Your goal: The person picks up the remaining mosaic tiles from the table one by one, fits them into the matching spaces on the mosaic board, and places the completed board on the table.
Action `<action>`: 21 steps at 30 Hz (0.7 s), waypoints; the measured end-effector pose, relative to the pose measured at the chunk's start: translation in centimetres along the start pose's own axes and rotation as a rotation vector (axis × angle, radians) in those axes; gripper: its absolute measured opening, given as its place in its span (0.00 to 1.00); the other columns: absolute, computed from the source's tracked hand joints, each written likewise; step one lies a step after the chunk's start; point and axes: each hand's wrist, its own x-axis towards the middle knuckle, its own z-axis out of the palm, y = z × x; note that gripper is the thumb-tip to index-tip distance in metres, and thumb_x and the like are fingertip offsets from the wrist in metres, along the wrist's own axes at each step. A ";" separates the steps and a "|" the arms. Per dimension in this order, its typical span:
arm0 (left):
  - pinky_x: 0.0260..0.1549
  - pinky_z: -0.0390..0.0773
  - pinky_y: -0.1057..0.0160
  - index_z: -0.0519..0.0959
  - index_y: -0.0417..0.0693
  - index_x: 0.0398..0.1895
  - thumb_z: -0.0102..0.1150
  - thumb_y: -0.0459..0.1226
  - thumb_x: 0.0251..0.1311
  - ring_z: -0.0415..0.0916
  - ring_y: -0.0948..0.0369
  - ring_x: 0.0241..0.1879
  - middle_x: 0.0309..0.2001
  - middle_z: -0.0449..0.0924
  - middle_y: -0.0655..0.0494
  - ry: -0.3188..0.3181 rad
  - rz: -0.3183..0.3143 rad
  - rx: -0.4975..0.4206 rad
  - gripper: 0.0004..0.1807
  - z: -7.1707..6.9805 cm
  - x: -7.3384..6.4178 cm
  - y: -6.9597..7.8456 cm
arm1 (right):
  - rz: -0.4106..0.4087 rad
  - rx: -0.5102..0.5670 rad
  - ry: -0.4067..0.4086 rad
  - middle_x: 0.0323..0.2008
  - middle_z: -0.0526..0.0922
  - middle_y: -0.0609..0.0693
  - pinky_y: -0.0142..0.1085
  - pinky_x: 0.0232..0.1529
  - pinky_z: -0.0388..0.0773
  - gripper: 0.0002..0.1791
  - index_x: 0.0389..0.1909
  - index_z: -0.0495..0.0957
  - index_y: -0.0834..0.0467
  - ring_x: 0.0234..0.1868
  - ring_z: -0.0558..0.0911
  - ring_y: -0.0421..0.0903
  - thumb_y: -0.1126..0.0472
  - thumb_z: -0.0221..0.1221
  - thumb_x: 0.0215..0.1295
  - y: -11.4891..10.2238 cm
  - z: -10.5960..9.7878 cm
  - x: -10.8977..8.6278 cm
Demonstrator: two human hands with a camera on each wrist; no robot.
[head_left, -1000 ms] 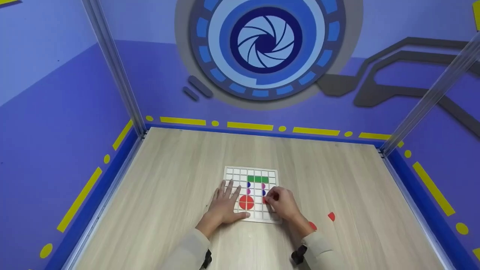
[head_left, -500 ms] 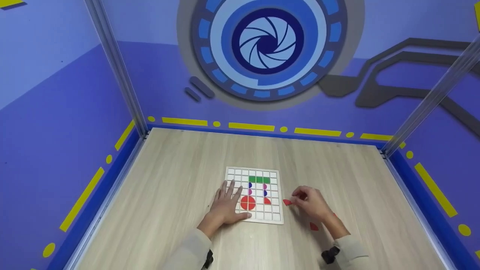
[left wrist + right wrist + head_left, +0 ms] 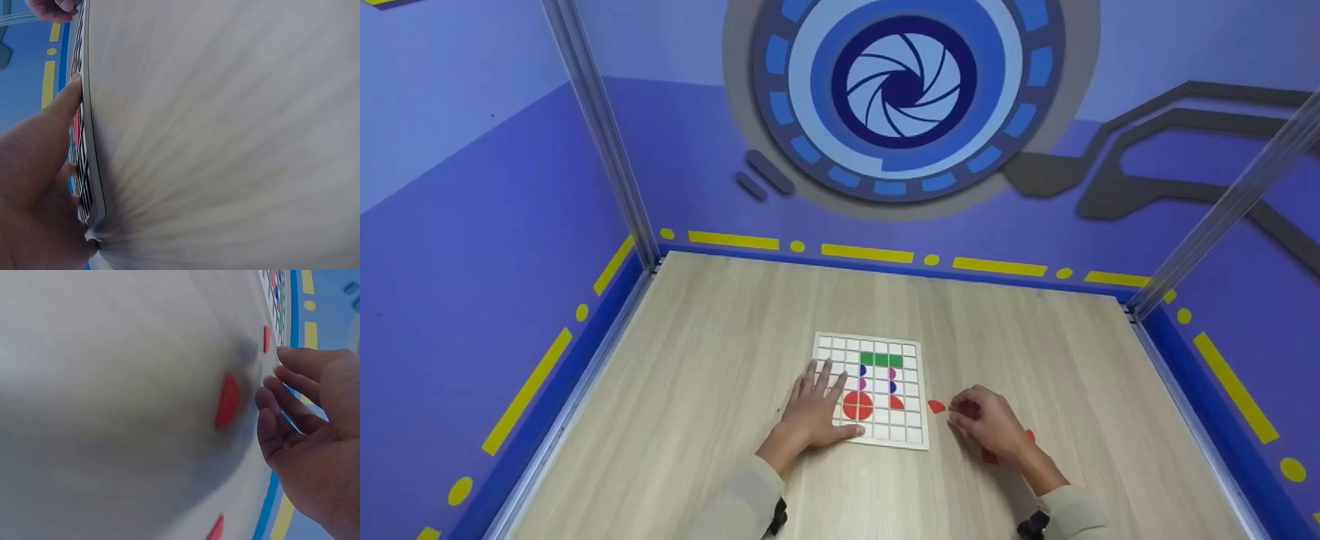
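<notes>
My left hand (image 3: 814, 416) lies with spread fingers over the left side of a white gridded board (image 3: 915, 435), its thumb along the near edge. On the board sit a green bar (image 3: 881, 360), small blue and pink half-rounds, a red circle (image 3: 857, 406) of quarter pieces and a single red quarter piece (image 3: 896, 403). Right of the board, a loose red quarter piece (image 3: 936, 406) rests on the table. My right hand (image 3: 986, 420) hovers just right of it, fingers loosely bent and holding nothing, as the right wrist view also shows.
Two more red pieces lie under and beside my right forearm, one red piece (image 3: 989, 456) nearer and another red piece (image 3: 1030, 435) partly hidden by the wrist. The wooden table (image 3: 720, 322) is bounded by blue printed walls (image 3: 675, 165) with metal corner posts (image 3: 607, 135).
My right hand has left the red quarter piece on the board and moved right. Its fingers have since come away from the loose red piece beside the board. The left hand stays put.
</notes>
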 end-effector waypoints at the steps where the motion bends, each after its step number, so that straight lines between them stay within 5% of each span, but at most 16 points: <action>1: 0.80 0.45 0.37 0.55 0.46 0.85 0.62 0.69 0.62 0.33 0.37 0.84 0.86 0.40 0.39 -0.002 0.000 0.003 0.58 0.0 0.0 0.1 | 0.002 0.000 0.010 0.38 0.82 0.48 0.33 0.39 0.79 0.09 0.43 0.87 0.58 0.38 0.79 0.43 0.67 0.73 0.64 -0.1 0.3 0.1; 21: 0.80 0.45 0.38 0.56 0.46 0.85 0.63 0.70 0.62 0.34 0.38 0.84 0.86 0.41 0.40 0.003 -0.004 0.009 0.58 0.0 0.0 -0.1 | 0.088 0.044 0.096 0.39 0.79 0.49 0.34 0.39 0.76 0.09 0.41 0.84 0.58 0.39 0.76 0.44 0.73 0.69 0.65 -1.4 3.5 1.1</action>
